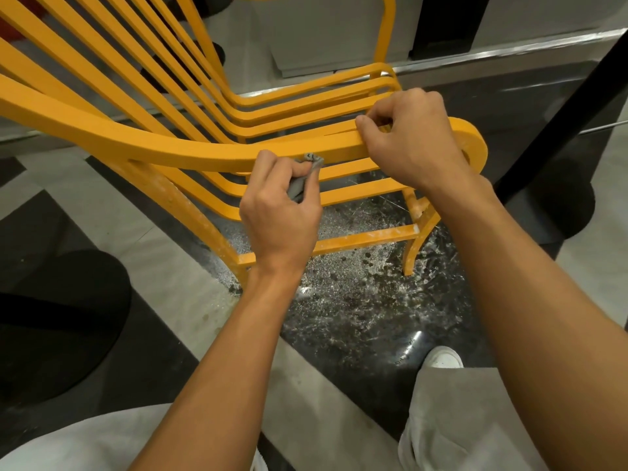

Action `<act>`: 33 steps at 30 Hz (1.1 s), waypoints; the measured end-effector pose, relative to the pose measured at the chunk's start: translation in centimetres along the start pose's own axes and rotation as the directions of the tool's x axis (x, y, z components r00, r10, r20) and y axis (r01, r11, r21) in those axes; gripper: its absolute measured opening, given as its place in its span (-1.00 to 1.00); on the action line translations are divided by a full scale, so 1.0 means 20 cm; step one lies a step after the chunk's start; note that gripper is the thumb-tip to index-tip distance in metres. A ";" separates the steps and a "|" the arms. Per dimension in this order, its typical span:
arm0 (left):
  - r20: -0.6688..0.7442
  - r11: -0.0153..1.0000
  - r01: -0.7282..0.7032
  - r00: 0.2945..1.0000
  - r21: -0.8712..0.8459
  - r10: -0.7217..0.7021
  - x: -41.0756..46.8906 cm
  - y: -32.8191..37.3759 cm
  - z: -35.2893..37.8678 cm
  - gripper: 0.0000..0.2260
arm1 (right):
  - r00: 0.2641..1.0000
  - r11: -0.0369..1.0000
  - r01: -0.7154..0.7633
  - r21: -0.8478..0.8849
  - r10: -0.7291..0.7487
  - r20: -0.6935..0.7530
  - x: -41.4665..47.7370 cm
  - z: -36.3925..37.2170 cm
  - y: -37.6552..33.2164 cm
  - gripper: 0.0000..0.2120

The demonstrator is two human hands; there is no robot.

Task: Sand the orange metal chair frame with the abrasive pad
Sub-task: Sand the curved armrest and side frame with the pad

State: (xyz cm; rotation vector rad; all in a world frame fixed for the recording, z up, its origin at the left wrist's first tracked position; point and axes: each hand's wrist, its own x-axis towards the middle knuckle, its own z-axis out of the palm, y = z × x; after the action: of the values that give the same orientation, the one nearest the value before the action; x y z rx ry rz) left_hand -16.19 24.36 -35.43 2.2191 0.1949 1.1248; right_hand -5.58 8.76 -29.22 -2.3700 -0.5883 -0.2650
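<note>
Head-worn view, steeply down and forward, close over chair frame (170,147)

No writing, label, brand mark or number can be read anywhere in view, neither on the orange chair frame (170,144) nor on the grey abrasive pad (297,188).
</note>
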 end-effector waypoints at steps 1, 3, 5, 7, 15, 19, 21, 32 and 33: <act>0.001 1.000 -0.008 1.000 -0.009 0.008 0.01 0.02 0.01 -0.85 | 1.000 1.000 0.002 -0.005 -0.002 -0.002 0.00 0.00 0.00 -0.69; 0.031 0.999 -0.038 0.999 -0.026 0.038 0.02 0.06 0.04 -0.85 | 1.000 1.000 0.006 -0.012 -0.006 -0.004 0.00 0.01 0.00 -0.69; 0.052 0.999 -0.040 0.998 -0.026 0.042 0.03 0.06 0.04 -0.86 | 1.000 1.000 0.004 -0.007 -0.004 -0.005 0.00 0.00 0.00 -0.68; 0.032 1.000 -0.005 0.999 -0.014 0.005 0.01 0.02 0.01 -0.86 | 1.000 1.000 -0.002 0.003 0.002 -0.002 0.00 0.00 0.00 -0.69; 0.028 0.999 -0.047 0.999 0.000 0.047 0.03 0.08 0.04 -0.85 | 1.000 1.000 0.004 -0.023 -0.005 -0.016 0.00 0.01 0.00 -0.67; 0.034 0.999 -0.046 0.998 0.027 0.045 0.02 0.03 0.01 -0.84 | 1.000 1.000 -0.002 -0.013 0.002 -0.014 0.00 0.00 0.00 -0.69; 0.004 0.999 -0.014 1.000 0.041 0.014 0.00 -0.01 -0.03 -0.84 | 1.000 1.000 -0.010 -0.008 0.009 -0.008 0.00 0.00 0.00 -0.69; 0.044 0.999 -0.005 0.999 0.049 0.003 -0.01 -0.03 0.00 -0.86 | 0.997 0.997 -0.078 0.023 0.078 0.006 0.01 -0.08 0.03 -0.76; 0.023 0.999 0.016 1.000 0.047 -0.017 -0.02 -0.06 -0.02 -0.86 | 0.996 0.996 -0.085 0.018 0.085 0.004 0.01 -0.09 0.04 -0.77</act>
State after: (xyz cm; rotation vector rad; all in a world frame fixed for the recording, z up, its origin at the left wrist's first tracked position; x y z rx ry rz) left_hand -16.54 25.31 -36.14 2.2668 0.2316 1.0957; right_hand -5.02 7.00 -28.23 -2.3714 -0.4880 -0.2175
